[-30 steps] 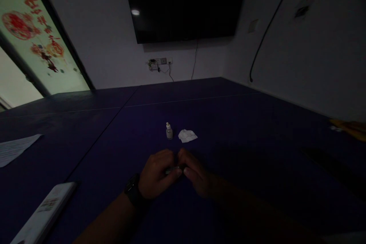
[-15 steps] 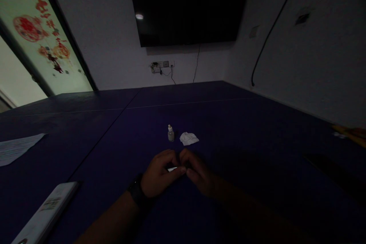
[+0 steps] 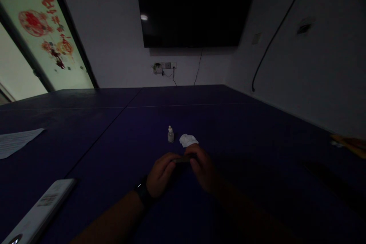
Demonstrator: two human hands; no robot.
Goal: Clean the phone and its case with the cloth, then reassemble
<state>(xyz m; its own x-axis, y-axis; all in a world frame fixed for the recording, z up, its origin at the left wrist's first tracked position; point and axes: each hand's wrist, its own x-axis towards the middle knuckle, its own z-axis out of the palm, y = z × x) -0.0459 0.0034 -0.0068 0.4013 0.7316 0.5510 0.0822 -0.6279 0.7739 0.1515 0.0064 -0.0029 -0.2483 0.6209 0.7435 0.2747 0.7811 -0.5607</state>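
Observation:
My left hand (image 3: 160, 173), with a dark watch (image 3: 143, 192) on its wrist, pinches one end of a thin, flat, dark object (image 3: 182, 159). My right hand (image 3: 202, 166) grips the other end, its fingers folded over it. The object is held edge-on towards me, and the dim light hides what kind it is. Just beyond my hands a small dropper bottle (image 3: 170, 137) with a white top stands upright. Beside it lies a crumpled white tissue (image 3: 188, 140), close to the fingers of my right hand.
The dark blue table (image 3: 225, 118) reaches to the wall. At left lie a long white box (image 3: 42, 206) and a printed sheet (image 3: 18, 142). A dark flat thing (image 3: 323, 173) and something yellow (image 3: 350, 145) lie at right. A television (image 3: 194, 7) hangs ahead.
My hands have drawn slightly apart, and the thin flat object now shows between them; before, only a bright sliver was visible. The view has shifted slightly.

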